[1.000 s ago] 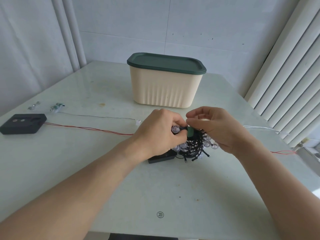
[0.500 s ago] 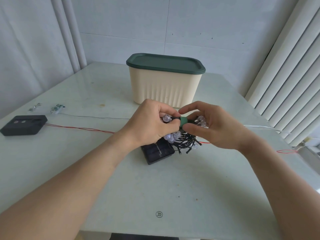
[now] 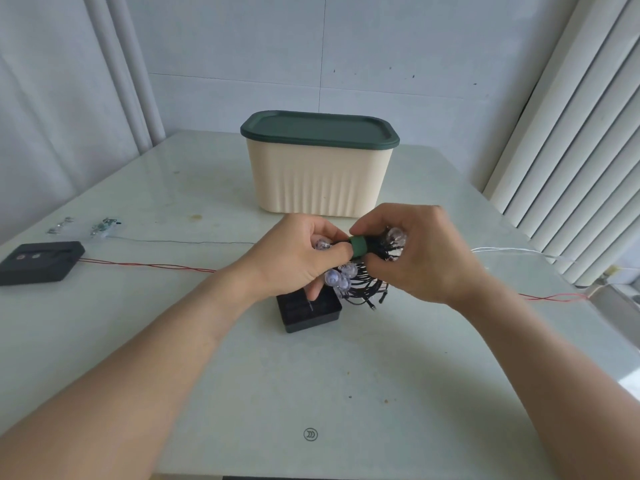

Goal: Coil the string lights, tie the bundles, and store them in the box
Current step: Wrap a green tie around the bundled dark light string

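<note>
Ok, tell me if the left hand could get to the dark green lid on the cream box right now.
Probably not yet: the left hand is gripping the black coiled string lights. The path to the dark green lid looks free.

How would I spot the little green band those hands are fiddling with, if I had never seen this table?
Start at the cream ribbed plastic box with the dark green lid at the back of the pale table. Just in front of it, the left hand and right hand hold a coiled bundle of black-wired string lights. The dark green band wraps the bundle's top between the thumbs, the only green among black wire and clear bulbs.
</note>
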Motion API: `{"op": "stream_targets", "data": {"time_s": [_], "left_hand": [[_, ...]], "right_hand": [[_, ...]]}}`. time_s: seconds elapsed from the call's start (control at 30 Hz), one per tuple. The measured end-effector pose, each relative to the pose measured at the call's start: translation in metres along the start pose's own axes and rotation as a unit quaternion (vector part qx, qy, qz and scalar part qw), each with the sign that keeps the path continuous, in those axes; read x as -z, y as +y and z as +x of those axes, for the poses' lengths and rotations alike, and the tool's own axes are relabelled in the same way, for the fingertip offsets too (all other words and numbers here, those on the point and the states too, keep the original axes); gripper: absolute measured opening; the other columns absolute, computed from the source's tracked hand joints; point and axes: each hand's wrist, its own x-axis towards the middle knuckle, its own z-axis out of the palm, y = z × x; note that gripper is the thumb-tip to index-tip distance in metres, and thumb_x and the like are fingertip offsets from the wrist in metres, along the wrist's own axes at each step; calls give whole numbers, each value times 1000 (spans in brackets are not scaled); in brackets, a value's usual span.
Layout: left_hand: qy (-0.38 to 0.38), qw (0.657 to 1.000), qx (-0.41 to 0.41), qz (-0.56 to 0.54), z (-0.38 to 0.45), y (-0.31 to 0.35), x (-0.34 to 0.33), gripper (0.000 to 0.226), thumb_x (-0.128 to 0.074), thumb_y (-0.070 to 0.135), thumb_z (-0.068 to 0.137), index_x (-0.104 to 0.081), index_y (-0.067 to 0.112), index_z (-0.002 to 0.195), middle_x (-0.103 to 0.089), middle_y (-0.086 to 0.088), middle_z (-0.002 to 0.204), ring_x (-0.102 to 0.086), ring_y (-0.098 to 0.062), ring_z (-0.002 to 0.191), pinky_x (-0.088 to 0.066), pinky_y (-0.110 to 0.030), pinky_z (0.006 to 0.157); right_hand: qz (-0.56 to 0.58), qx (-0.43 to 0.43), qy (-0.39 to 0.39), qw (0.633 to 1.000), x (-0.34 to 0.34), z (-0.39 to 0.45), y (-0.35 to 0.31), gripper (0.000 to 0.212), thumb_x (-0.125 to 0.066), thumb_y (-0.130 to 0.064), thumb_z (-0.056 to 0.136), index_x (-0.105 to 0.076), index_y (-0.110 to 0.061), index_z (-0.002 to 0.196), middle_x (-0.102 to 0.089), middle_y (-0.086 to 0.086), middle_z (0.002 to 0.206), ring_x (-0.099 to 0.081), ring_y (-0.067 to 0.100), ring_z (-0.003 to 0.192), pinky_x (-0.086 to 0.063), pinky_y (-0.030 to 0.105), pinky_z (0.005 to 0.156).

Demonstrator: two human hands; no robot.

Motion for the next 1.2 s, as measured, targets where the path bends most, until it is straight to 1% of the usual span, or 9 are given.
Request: {"op": "stream_targets", "data": {"time_s": [0.07, 0.17, 0.23, 0.33, 0.47, 0.6, 0.73, 0.87, 1.2], "left_hand": [[-27, 1000, 4, 4, 0, 1, 0, 17, -64, 28, 96, -70, 13, 91, -65, -33, 71, -52, -26, 42, -44, -25, 54], [-49, 999, 12, -6, -1, 3, 3, 24, -62, 29, 97, -69, 11, 85, -67, -27, 70, -53, -25, 43, -45, -28, 58], [-53, 998, 19, -14, -1, 4, 4, 24, -61, 29, 98, -69, 8, 91, -66, -20, 66, -55, -23, 42, -46, -28, 58], [-63, 997, 26, -26, -1, 4, 4, 26, -58, 28, 99, -66, 4, 99, -64, -6, 60, -57, -22, 44, -48, -31, 59], [-67, 997, 22, -24, -1, 2, 6, 23, -58, 29, 100, -66, 8, 95, -67, -16, 69, -59, -28, 48, -48, -33, 61], [-13, 1000, 15, -24, 0, 0, 3, 21, -64, 26, 95, -60, 17, 113, -69, -21, 75, -58, -31, 46, -47, -33, 56], [2, 999, 21, -25, 1, -2, 2, 22, -69, 32, 91, -61, 14, 101, -70, -26, 75, -57, -29, 43, -44, -29, 53], [0, 999, 31, -25, 1, -1, 1, 24, -71, 34, 89, -68, 10, 89, -68, -20, 64, -58, -26, 42, -41, -22, 48], [-8, 999, 31, -13, 0, -1, 2, 18, -71, 31, 90, -69, 13, 88, -68, -27, 69, -56, -25, 41, -43, -29, 54]], "right_hand": [[-5, 6, 18, 1000, -1, 0, 0, 31, -73, 1, 69, -77, -18, 93, -76, -9, 84, -69, 10, 78, -54, 25, 76], [-13, 26, 41, 999, -3, -1, -2, 33, -73, 3, 69, -78, -18, 93, -75, -11, 83, -68, 4, 80, -51, 11, 76], [-13, 32, 52, 998, -3, -1, -2, 34, -73, 4, 68, -79, -17, 94, -73, -13, 82, -67, -1, 80, -46, 5, 76], [-4, 39, 79, 996, -4, -1, -2, 34, -73, 6, 68, -79, -15, 94, -76, -7, 83, -69, 4, 78, -49, 8, 75], [11, 28, 73, 997, -5, -1, -4, 34, -74, 5, 70, -78, -17, 95, -77, -5, 86, -71, 8, 81, -54, 16, 77], [-11, 15, 35, 999, -3, 1, 0, 30, -77, 0, 73, -75, -21, 94, -74, -9, 85, -68, 9, 80, -53, 22, 75], [-9, -7, 10, 1000, -5, 2, 2, 34, -80, -8, 74, -69, -22, 104, -68, -14, 94, -65, 2, 84, -48, 13, 76], [1, -50, -10, 999, -4, 3, 5, 34, -83, -16, 73, -67, -23, 103, -68, -16, 81, -64, 0, 74, -45, 10, 69], [35, -62, -69, 995, -2, 3, 7, 30, -81, -13, 77, -72, -26, 102, -73, -10, 84, -68, 5, 73, -52, 17, 71]]}}
